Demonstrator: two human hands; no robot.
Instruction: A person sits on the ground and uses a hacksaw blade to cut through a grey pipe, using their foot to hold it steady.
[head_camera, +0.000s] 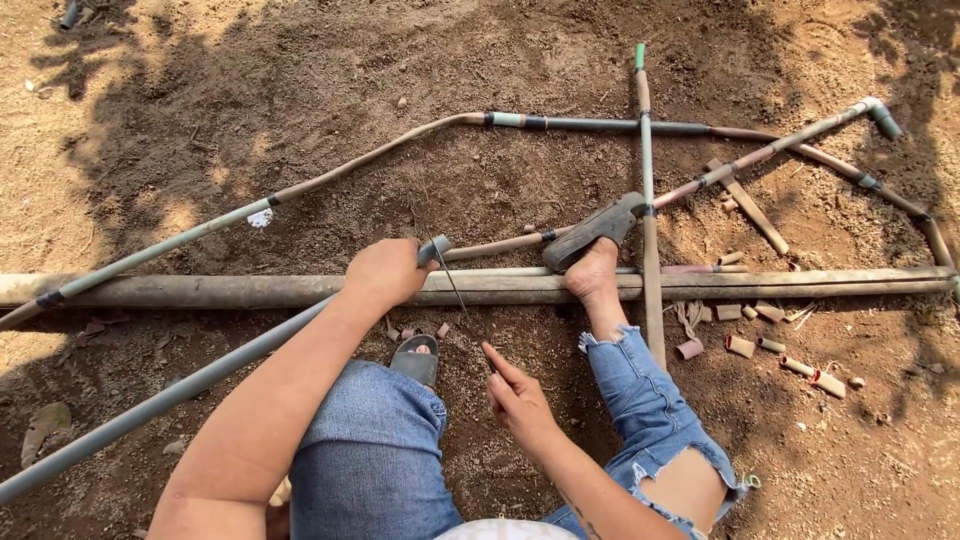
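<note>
Beside the thick pipe (700, 284) lying across the dirt, my left hand (388, 270) grips a grey pipe's (170, 400) end, while my right hand (518, 400) pinches a thin saw blade (462, 298) near it.

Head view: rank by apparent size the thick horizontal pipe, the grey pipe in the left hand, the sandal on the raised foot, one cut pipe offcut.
1. Thick horizontal pipe.
2. Grey pipe in the left hand, though being nearer the camera inflates it.
3. Sandal.
4. Pipe offcut.
</note>
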